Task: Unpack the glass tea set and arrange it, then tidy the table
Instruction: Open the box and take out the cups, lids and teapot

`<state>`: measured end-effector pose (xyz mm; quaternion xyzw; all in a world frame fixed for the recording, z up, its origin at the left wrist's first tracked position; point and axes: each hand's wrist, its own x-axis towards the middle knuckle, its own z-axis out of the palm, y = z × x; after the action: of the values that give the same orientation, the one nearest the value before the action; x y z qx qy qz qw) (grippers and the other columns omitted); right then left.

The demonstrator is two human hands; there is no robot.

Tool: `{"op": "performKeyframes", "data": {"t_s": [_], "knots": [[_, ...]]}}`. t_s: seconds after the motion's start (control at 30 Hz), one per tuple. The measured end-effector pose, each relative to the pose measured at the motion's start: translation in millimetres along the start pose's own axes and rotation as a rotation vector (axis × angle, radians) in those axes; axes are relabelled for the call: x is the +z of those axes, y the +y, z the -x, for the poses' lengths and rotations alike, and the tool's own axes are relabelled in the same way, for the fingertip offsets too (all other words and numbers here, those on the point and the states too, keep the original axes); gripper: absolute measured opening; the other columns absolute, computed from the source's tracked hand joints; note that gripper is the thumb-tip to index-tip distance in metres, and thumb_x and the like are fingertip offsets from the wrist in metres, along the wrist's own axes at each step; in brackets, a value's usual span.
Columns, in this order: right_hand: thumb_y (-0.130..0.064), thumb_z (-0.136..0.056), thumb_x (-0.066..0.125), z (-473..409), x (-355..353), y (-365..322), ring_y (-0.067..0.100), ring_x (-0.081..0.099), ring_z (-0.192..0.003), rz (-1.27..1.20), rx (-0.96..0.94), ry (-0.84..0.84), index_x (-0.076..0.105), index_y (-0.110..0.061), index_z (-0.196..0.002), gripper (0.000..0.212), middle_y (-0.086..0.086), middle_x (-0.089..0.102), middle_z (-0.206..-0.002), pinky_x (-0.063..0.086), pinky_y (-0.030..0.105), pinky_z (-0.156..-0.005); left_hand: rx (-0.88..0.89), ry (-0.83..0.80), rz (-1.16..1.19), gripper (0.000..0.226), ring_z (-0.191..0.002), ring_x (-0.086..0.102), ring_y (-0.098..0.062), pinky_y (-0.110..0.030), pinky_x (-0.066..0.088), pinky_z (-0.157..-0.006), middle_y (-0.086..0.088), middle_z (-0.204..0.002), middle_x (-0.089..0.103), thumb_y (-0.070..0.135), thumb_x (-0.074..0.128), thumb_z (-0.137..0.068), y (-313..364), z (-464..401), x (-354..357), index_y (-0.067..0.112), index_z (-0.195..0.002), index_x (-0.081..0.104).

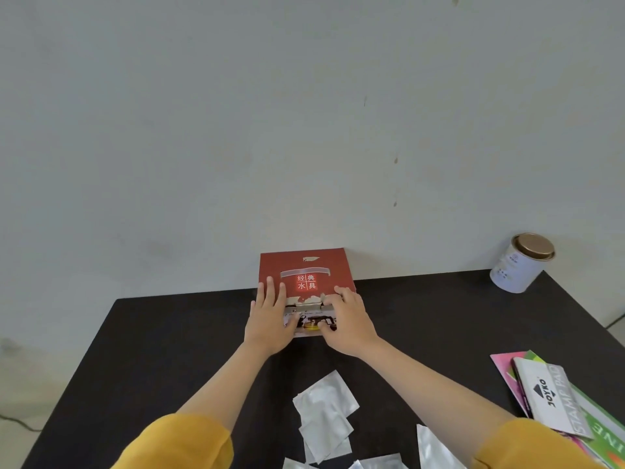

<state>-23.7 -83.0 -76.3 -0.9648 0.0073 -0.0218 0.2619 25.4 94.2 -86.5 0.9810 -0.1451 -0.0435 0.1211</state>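
A red tea set box with white Chinese characters and a picture along its lower part lies closed on the black table near the far edge, against the wall. My left hand rests flat on the box's left side, fingers straight. My right hand is on the box's right side, its fingers curled at the small flap in the middle of the lid and its thumb at the box's near edge. No glassware is visible.
A white tin with a gold lid stands at the table's far right corner. Several silver foil sachets lie near me in the middle. A stamp pad box sits on coloured paper sheets at the right edge.
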Motion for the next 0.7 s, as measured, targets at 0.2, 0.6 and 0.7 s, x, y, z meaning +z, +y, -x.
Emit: {"op": "performKeyframes", "data": {"t_s": [0.2,0.6,0.7], "knots": [[-0.039,-0.081,0.069,2,7,-1,0.023,0.022,-0.140,-0.040,0.010,0.039,0.052,-0.026,-0.122,0.046,0.001,0.030,-0.148,0.031,0.041,-0.114,-0.013,0.012,0.020,0.079,-0.145,-0.017,-0.027,-0.046,0.003,-0.116,-0.008,-0.158,-0.016,0.056,0.034,-0.094,0,0,3,0.017,-0.151,-0.004],[-0.034,-0.087,0.065,10,-1,19,0.022,0.015,-0.147,-0.131,-0.036,0.030,0.035,-0.028,-0.141,0.062,-0.001,0.018,-0.158,0.031,0.042,-0.115,-0.116,0.122,0.073,0.085,-0.145,-0.015,-0.029,-0.046,0.006,-0.116,-0.013,-0.158,-0.013,0.066,0.032,-0.088,10,1,5,0.019,-0.151,0.000],[-0.034,-0.085,0.068,2,2,23,0.023,0.024,-0.144,-0.320,0.213,0.142,0.026,-0.021,-0.147,0.076,0.001,0.026,-0.154,0.036,0.042,-0.112,-0.242,0.226,0.252,0.107,-0.144,-0.015,-0.034,-0.049,0.009,-0.115,-0.019,-0.156,-0.014,0.063,0.055,-0.081,15,6,5,0.009,-0.150,-0.006]]}}
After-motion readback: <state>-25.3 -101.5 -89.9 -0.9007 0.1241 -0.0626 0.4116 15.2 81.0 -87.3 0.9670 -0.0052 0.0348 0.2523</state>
